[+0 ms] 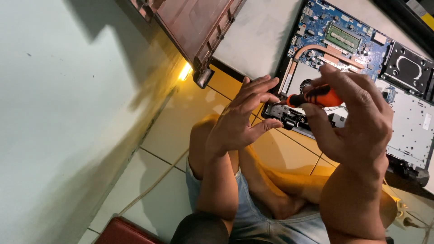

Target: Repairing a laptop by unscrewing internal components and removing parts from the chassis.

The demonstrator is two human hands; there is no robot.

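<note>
While one orange-handled screwdriver (316, 96) was clamped in the right hand (357, 117) at centre right, the left hand (239, 119) was held beside it, fingers (262, 86) apart and empty. Beyond them, one opened laptop (407, 117) was seen on the tiled floor (181, 122), its one bottom cover (190, 22) already removed and leaned at upper left; the motherboard (339, 40) and one fan were left in place.

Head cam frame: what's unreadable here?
- Screwdriver tip: hidden behind the left hand.
- Right hand covers the fan and hinge corner of the opened laptop.
- Laptop's far side: cut off by the top and right edges.
- Board components: too small.
- Red panel: cut off at the top.
</note>
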